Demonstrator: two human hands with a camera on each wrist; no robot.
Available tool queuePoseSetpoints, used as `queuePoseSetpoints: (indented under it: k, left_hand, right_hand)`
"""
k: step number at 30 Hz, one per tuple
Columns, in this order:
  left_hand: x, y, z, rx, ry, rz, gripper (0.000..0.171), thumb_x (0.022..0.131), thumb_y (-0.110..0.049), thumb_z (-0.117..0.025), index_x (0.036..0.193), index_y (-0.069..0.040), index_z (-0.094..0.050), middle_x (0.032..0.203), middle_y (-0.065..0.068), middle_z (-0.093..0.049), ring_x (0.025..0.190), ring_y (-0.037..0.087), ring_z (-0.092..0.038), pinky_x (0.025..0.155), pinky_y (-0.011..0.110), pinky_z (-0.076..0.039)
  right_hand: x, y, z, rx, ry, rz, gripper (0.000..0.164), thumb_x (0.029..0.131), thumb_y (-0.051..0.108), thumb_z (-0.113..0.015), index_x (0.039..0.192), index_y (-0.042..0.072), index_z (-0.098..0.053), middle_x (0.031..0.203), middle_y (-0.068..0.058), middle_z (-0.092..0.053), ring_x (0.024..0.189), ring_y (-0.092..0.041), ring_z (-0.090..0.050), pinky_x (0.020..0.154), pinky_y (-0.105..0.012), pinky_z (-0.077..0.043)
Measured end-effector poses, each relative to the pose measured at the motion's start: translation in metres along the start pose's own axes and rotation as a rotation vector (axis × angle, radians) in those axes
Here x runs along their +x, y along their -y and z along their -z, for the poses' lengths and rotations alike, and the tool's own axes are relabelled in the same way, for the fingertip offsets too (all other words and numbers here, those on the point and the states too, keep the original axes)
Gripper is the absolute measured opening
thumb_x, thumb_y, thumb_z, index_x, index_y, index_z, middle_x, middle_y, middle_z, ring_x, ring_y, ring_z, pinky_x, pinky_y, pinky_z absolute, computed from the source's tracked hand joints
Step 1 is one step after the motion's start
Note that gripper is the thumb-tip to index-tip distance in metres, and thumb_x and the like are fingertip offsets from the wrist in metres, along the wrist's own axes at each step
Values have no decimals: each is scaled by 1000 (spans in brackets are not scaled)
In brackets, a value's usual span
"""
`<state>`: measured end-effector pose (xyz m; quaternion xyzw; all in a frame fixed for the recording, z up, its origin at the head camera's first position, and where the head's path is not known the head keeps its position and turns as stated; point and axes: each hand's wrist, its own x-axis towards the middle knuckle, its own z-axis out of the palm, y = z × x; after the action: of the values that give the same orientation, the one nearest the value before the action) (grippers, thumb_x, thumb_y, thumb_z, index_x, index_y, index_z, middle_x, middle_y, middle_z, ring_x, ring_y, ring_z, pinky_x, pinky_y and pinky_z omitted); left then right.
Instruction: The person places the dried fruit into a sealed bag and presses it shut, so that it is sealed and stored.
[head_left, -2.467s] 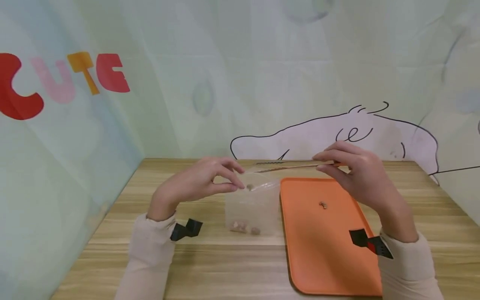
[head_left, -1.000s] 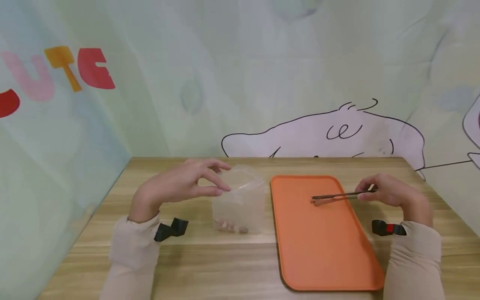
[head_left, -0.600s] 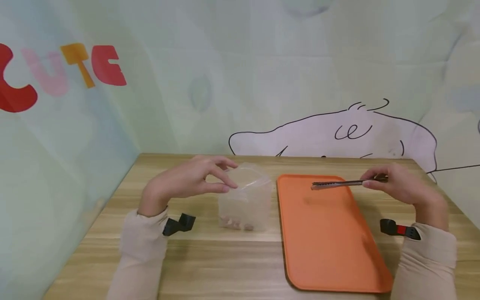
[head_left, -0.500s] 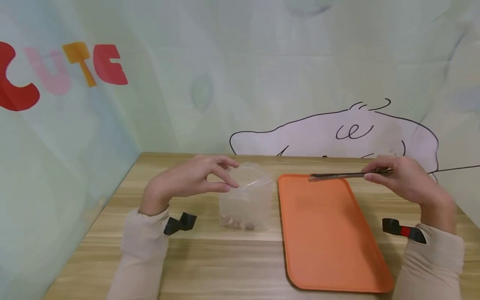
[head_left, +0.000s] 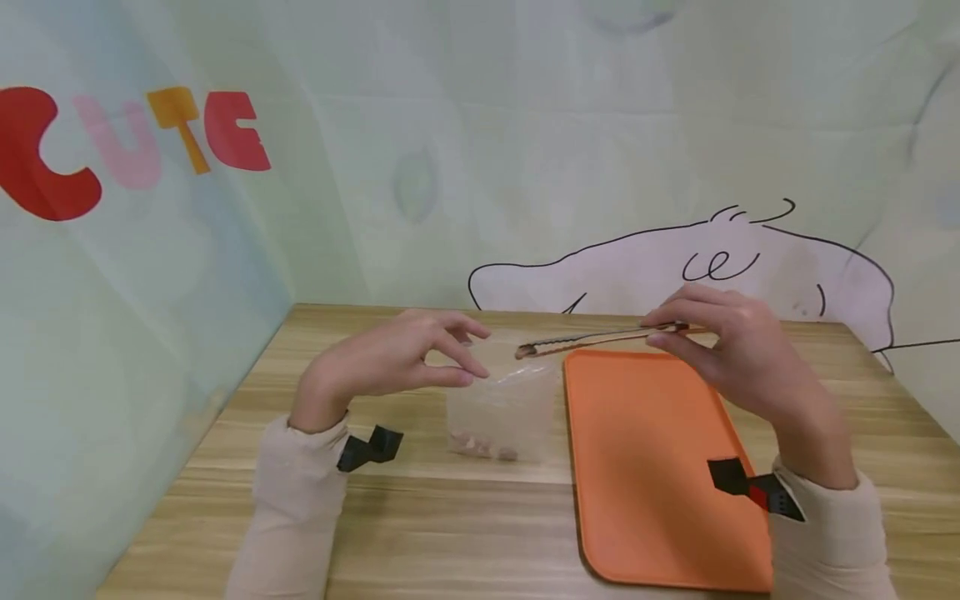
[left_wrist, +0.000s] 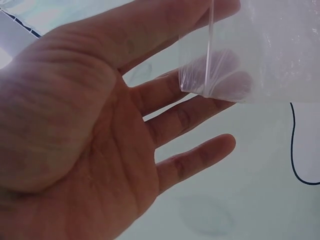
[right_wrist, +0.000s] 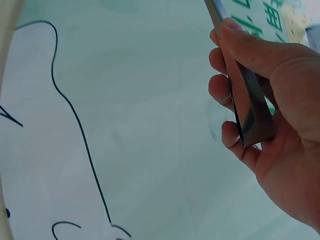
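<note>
My left hand [head_left: 405, 357] pinches the upper left edge of a clear zip bag [head_left: 501, 412], which stands upright on the table with several small brownish pieces [head_left: 483, 447] in its bottom. In the left wrist view two fingers show through the bag's plastic [left_wrist: 270, 55], and the other fingers are spread. My right hand [head_left: 731, 346] grips metal tongs [head_left: 600, 337] near their bent end, thumb on one side and fingers on the other. A small brown piece [head_left: 527, 351] sits between the tongs' tips, right at the bag's mouth. The bent end of the tongs [right_wrist: 252, 112] shows in the right wrist view.
An orange tray [head_left: 660, 467] lies on the wooden table [head_left: 450, 533] just right of the bag, below the right hand. A printed backdrop [head_left: 375, 167] rises behind the table's far edge and along its left side.
The tongs picked the brown piece off the tray, rose, and moved left to the bag's mouth with the right hand. My left hand has kept its hold on the bag.
</note>
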<state>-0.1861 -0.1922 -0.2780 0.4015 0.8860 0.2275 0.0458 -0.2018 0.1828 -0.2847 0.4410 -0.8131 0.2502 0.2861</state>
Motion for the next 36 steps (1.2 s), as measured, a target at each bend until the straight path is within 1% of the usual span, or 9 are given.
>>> queuePoseSetpoints:
  k: [5, 9, 12, 15, 18, 22, 27, 31, 36]
  left_hand:
    - [-2, -2, 2, 8, -2, -11, 20, 95, -22, -71, 113, -21, -78, 141, 6, -56, 120, 20, -60, 96, 39, -49]
    - [1, -4, 1, 10, -6, -22, 17, 94, -22, -72, 109, -21, -79, 138, 6, -58, 124, 22, -58, 98, 40, -48]
    - [5, -4, 1, 10, -4, -15, 14, 94, -21, -73, 106, -19, -79, 137, 6, -60, 128, 23, -54, 100, 40, -47]
    - [5, -4, 3, 18, 2, -7, 11, 94, -21, -73, 103, -18, -78, 135, 6, -60, 129, 25, -53, 102, 42, -46]
    - [3, -2, 5, 36, 6, -9, 8, 93, -22, -73, 100, -19, -76, 133, 5, -62, 128, 25, -54, 102, 42, -45]
    - [-5, 2, 8, 45, 1, 3, 5, 94, -24, -73, 95, -20, -73, 131, 5, -63, 127, 24, -55, 101, 43, -45]
    - [-21, 7, 10, 52, -9, 52, 5, 95, -26, -71, 96, -23, -74, 131, 2, -63, 127, 26, -54, 100, 46, -44]
    - [-27, 8, 11, 62, -6, 70, 8, 96, -27, -70, 101, -23, -75, 131, 2, -64, 125, 27, -56, 100, 49, -43]
    - [-27, 8, 10, 57, 7, 81, 11, 96, -28, -70, 101, -20, -76, 131, 4, -64, 125, 26, -57, 99, 47, -45]
  right_hand:
    - [7, 8, -13, 22, 13, 9, 36, 70, -10, -84, 96, 13, -77, 92, 10, -68, 77, -4, -62, 69, -13, -47]
    - [-3, -1, 2, 40, -22, -22, 45, 66, -16, -84, 101, 12, -76, 95, 8, -67, 82, -2, -58, 74, -11, -46]
    - [-16, -9, 25, -14, 11, -132, 46, 70, -13, -83, 105, 15, -75, 98, 10, -65, 84, 2, -56, 75, -9, -44]
    - [-34, -21, 45, -71, 85, -260, 39, 78, -6, -81, 108, 18, -74, 98, 11, -65, 84, 3, -55, 73, -8, -42]
    - [-53, -41, 53, -30, 174, -424, 29, 86, 3, -78, 110, 19, -74, 97, 8, -67, 84, 3, -57, 72, -8, -42]
    - [-74, -76, 44, 25, 347, -613, 20, 91, 17, -76, 111, 14, -74, 99, 2, -70, 86, 0, -59, 71, -15, -47]
    - [-92, -105, 19, 124, 585, -718, 29, 92, 26, -74, 115, 8, -72, 106, -2, -71, 94, -10, -60, 79, -26, -49]
    - [-106, -116, 5, 269, 657, -778, 32, 93, 23, -74, 117, 3, -70, 110, -4, -70, 101, -13, -59, 83, -26, -49]
    - [-117, -128, -9, 336, 718, -776, 31, 92, 20, -74, 116, 2, -71, 111, -5, -70, 102, -10, -58, 86, -22, -47]
